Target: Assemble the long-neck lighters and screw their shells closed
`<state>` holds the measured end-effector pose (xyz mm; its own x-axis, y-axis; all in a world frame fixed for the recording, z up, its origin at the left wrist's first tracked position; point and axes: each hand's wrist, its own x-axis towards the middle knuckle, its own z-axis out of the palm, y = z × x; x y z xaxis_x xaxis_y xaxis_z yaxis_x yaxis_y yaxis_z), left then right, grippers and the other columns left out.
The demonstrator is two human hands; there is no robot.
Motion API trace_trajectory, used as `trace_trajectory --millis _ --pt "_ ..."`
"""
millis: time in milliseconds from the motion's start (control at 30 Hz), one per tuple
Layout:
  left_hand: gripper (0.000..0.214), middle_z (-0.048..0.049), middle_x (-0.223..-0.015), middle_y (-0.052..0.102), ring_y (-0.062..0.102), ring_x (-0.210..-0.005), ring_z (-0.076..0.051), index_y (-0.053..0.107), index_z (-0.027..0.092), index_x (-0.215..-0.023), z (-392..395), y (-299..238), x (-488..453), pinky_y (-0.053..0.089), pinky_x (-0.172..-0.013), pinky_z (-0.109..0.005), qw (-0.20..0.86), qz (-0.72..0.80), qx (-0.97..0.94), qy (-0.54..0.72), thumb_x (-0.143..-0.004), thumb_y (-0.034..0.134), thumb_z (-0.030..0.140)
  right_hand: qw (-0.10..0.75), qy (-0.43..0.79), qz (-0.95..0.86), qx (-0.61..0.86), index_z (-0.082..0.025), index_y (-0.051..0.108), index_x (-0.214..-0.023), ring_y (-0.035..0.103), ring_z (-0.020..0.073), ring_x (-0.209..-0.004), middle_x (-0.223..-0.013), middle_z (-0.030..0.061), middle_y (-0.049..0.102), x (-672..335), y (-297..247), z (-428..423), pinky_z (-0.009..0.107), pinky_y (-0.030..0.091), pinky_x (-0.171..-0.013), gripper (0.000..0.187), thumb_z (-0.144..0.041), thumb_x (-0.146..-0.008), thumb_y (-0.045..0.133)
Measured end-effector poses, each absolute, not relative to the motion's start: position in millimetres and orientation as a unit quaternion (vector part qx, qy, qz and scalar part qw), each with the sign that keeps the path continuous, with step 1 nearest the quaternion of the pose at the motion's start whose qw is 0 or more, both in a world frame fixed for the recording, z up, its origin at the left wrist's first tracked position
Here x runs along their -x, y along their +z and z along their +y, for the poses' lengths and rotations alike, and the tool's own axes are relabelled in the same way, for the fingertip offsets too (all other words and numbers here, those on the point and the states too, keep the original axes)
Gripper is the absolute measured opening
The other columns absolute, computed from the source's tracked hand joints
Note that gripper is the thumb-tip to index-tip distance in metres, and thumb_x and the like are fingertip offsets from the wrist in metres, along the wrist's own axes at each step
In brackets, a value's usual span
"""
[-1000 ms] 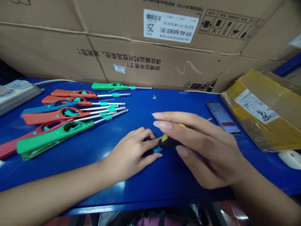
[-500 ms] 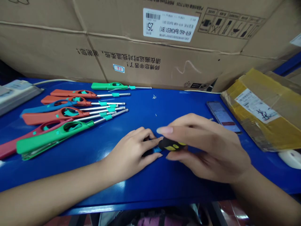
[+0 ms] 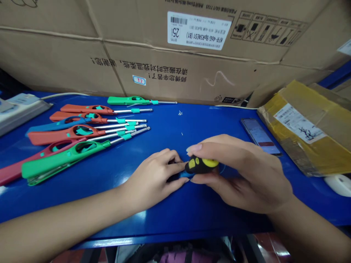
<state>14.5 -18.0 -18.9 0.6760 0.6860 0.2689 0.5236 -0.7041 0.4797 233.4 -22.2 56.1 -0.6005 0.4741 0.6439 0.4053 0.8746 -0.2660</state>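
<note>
**Firm hold on the left, light control on the right**

The blue piece (image 3: 186,175) lies at the counter's (image 3: 153,226) near middle, mostly hidden by the left hand (image 3: 156,175), whose fingers pinch it down. Just right, the right hand's (image 3: 249,171) fingers pinch a black-and-yellow tool handle (image 3: 201,165); its tip cannot be seen. Good work here probably needs steady left pressure, a well-aligned handle and left fingertips clear of the tip. Gas lighters (image 3: 55,163) lie apart on the left.
</note>
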Motion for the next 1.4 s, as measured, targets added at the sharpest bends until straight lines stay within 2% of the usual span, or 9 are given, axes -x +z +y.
trace_trajectory --millis 167,367,433,567,667,833,1000,1200,1400 --pt "0.023 -0.0072 -0.104 0.065 0.062 -0.096 -0.025 0.069 0.022 -0.114 -17.7 -16.4 -14.8 0.053 -0.082 -0.041 0.184 0.345 -0.895 0.214 -0.098 0.059 0.035 0.397 0.112 -0.871 0.268 -0.026 0.058 -0.129 0.072 0.0186 -0.103 -0.114 0.0047 0.073 -232.2 50.7 -21.4 0.029 0.061 -0.084 0.034 -0.021 -0.095 0.065" --pt "0.029 -0.0056 -0.1 0.067 0.063 -0.093 -0.027 0.068 0.02 -0.11 -12.6 12.0 -1.5 0.054 -0.079 -0.043 0.175 0.391 -0.896 0.117 -0.082 0.068 0.026 0.611 0.226 -0.688 0.32 -0.024 0.058 -0.113 0.07 0.0149 -0.074 -0.1 0.0033 0.069 -243.2 60.4 -4.1 0.026 0.061 -0.057 0.019 -0.017 -0.096 0.061" --pt "0.03 -0.006 -0.103 0.068 0.063 -0.095 -0.03 0.067 0.02 -0.107 -12.2 21.2 3.8 0.054 -0.082 -0.048 0.152 0.399 -0.901 0.076 -0.078 0.071 0.026 0.619 0.271 -0.657 0.335 -0.026 0.055 -0.108 0.069 0.0133 -0.067 -0.1 0.0018 0.068 -253.0 65.4 5.5 0.027 0.062 -0.059 0.018 -0.018 -0.094 0.063" --pt "0.05 -0.0092 -0.118 0.065 0.062 -0.105 -0.032 0.062 0.021 -0.124 -17.0 23.4 3.7 0.053 -0.09 -0.05 0.147 0.395 -0.903 0.078 -0.082 0.076 0.044 0.547 0.332 -0.653 0.406 -0.022 0.054 -0.085 0.07 0.0129 -0.067 -0.095 -0.0004 0.063 -271.2 59.0 23.1 0.027 0.063 -0.064 0.025 -0.026 -0.082 0.078" --pt "0.056 -0.0118 -0.123 0.062 0.06 -0.111 -0.031 0.056 0.019 -0.138 -20.5 12.1 -3.9 0.053 -0.095 -0.048 0.15 0.374 -0.909 0.11 -0.093 0.065 0.052 0.467 0.314 -0.683 0.465 -0.021 0.054 -0.089 0.071 0.017 -0.075 -0.092 0.0005 0.064 -277.5 38.4 35.8 0.033 0.062 -0.074 0.029 -0.029 -0.078 0.08" --pt "0.036 -0.011 -0.123 0.062 0.06 -0.109 -0.029 0.059 0.023 -0.135 -17.5 0.2 -9.2 0.053 -0.093 -0.047 0.131 0.356 -0.917 0.121 -0.101 0.054 0.035 0.35 0.171 -0.796 0.463 -0.021 0.058 -0.102 0.067 0.0214 -0.094 -0.103 0.0061 0.066 -278.4 11.1 52.2 0.039 0.055 -0.087 0.017 -0.022 -0.087 0.065" --pt "0.026 -0.01 -0.12 0.063 0.062 -0.108 -0.028 0.058 0.019 -0.124 -14.3 5.0 -3.1 0.053 -0.096 -0.047 0.174 0.369 -0.904 0.123 -0.099 0.056 0.025 0.279 0.15 -0.835 0.45 -0.02 0.064 -0.103 0.067 0.0235 -0.095 -0.103 0.0075 0.071 -277.0 1.2 58.6 0.041 0.053 -0.088 0.018 -0.015 -0.086 0.062" --pt "0.023 -0.0067 -0.114 0.066 0.067 -0.101 -0.026 0.047 0.023 -0.121 -12.2 13.9 7.6 0.056 -0.082 -0.042 0.206 0.388 -0.891 0.112 -0.099 0.049 0.02 0.286 0.112 -0.848 0.431 -0.021 0.067 -0.112 0.061 0.0253 -0.115 -0.119 0.0118 0.062 -288.0 15.5 54.8 0.044 0.048 -0.103 0.022 -0.021 -0.091 0.062" --pt "0.037 -0.0043 -0.127 0.065 0.069 -0.103 -0.023 0.047 0.03 -0.135 -2.1 30.4 19.0 0.056 -0.085 -0.038 0.181 0.396 -0.888 0.15 -0.098 0.053 0.031 0.195 0.163 -0.883 0.395 -0.021 0.071 -0.107 0.07 0.0185 -0.088 -0.099 0.0052 0.074 -303.8 49.6 29.6 0.031 0.054 -0.079 0.017 -0.03 -0.096 0.062"
